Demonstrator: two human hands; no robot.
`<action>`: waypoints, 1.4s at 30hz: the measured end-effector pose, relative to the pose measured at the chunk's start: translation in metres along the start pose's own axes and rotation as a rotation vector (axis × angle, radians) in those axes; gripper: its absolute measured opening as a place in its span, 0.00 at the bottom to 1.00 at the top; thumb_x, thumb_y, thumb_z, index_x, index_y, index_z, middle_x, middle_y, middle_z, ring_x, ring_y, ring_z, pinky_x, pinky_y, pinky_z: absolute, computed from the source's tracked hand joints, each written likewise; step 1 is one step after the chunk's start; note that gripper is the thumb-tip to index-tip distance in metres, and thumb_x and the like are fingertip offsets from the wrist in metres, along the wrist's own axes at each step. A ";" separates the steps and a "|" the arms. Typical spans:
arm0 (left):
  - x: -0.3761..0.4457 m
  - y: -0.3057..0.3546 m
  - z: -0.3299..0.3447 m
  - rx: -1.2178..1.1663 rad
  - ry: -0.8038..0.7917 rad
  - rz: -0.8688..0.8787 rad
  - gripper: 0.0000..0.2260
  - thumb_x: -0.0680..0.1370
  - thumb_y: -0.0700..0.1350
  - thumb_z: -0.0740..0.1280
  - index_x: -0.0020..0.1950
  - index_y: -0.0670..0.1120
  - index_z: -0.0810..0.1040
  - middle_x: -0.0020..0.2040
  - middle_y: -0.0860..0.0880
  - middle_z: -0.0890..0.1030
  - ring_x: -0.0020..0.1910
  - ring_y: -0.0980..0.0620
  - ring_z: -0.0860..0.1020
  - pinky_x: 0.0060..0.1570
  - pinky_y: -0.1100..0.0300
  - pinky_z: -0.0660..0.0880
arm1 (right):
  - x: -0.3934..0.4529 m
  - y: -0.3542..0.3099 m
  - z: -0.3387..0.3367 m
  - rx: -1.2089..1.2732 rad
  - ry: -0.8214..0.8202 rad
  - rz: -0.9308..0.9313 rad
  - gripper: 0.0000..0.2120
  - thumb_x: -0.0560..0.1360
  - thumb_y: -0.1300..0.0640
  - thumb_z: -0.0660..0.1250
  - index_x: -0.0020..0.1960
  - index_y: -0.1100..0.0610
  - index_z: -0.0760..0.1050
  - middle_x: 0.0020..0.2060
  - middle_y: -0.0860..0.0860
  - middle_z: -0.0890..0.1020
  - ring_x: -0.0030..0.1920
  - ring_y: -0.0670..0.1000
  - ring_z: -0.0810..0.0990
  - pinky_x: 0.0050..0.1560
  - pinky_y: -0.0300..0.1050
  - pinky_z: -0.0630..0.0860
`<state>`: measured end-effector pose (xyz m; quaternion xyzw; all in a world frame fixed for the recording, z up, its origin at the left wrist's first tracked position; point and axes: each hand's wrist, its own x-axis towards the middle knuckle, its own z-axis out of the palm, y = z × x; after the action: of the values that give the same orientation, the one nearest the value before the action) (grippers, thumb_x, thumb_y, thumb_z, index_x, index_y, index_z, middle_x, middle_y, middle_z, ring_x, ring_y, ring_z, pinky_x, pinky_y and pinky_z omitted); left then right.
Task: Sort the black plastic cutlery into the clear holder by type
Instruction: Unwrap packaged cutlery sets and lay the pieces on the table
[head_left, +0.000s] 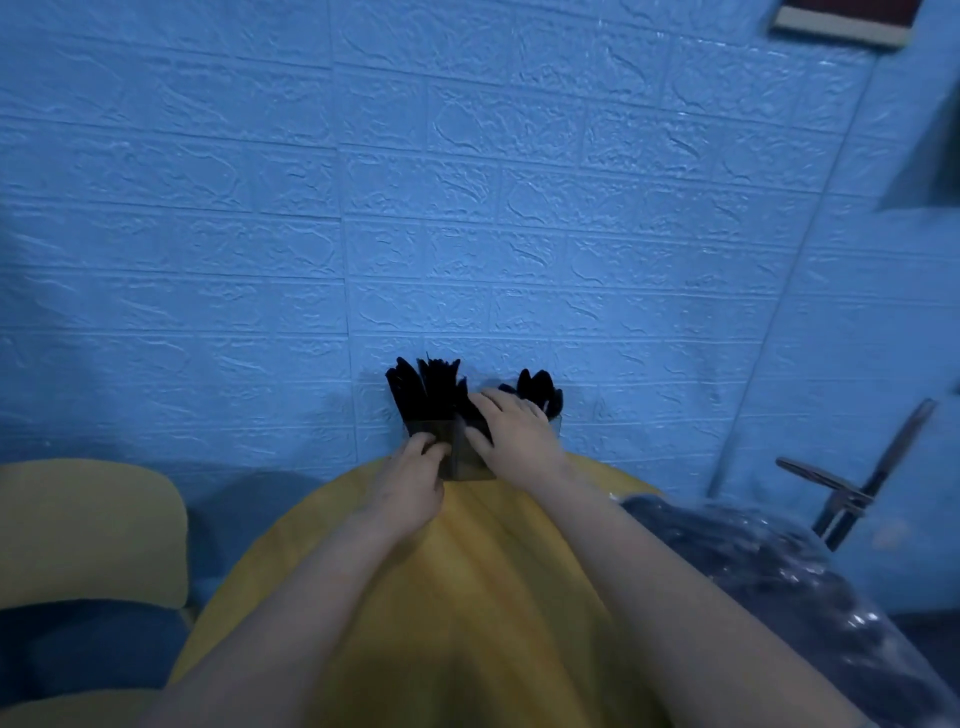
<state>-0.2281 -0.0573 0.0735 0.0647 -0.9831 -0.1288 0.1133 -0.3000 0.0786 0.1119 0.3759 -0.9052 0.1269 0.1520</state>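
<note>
The clear holder (457, 457) stands at the far edge of the round yellow table (467, 597), against the blue wall. Black plastic cutlery (423, 387) sticks up from its left and middle compartments, and more black cutlery (537, 387) rises from the right one. My left hand (410, 483) rests against the holder's front left side with fingers curled on it. My right hand (514, 431) lies over the holder's front right, fingers spread and fairly straight across the wall and the cutlery. What the fingers cover is hidden.
A yellow chair (88, 530) stands to the left of the table. A clear plastic bag with dark contents (769, 566) lies at the table's right. A metal stand (857, 478) leans by the right wall. The blue brick-pattern wall (415, 208) is right behind the holder.
</note>
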 end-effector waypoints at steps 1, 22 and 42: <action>-0.007 0.010 0.001 -0.045 0.016 0.034 0.22 0.80 0.41 0.58 0.74 0.46 0.62 0.74 0.47 0.61 0.71 0.48 0.63 0.67 0.58 0.64 | -0.018 0.005 -0.005 0.007 -0.023 0.012 0.23 0.82 0.49 0.54 0.75 0.54 0.59 0.73 0.50 0.63 0.73 0.52 0.61 0.71 0.48 0.56; -0.180 0.220 0.059 -0.034 -0.253 0.680 0.23 0.75 0.54 0.68 0.68 0.56 0.67 0.75 0.52 0.56 0.73 0.52 0.55 0.70 0.55 0.61 | -0.326 0.120 -0.091 -0.034 -0.270 0.166 0.46 0.65 0.22 0.47 0.73 0.49 0.65 0.72 0.48 0.66 0.73 0.49 0.61 0.73 0.45 0.52; -0.173 0.225 0.018 0.074 0.003 0.621 0.24 0.79 0.35 0.58 0.73 0.54 0.66 0.75 0.56 0.59 0.65 0.52 0.71 0.44 0.57 0.75 | -0.369 0.070 -0.060 -0.348 0.164 -0.065 0.18 0.68 0.52 0.72 0.55 0.59 0.80 0.53 0.56 0.82 0.54 0.56 0.81 0.57 0.49 0.76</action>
<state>-0.0870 0.1899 0.0814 -0.2344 -0.9597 -0.0519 0.1463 -0.0924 0.3842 0.0227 0.3615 -0.8854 -0.0065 0.2921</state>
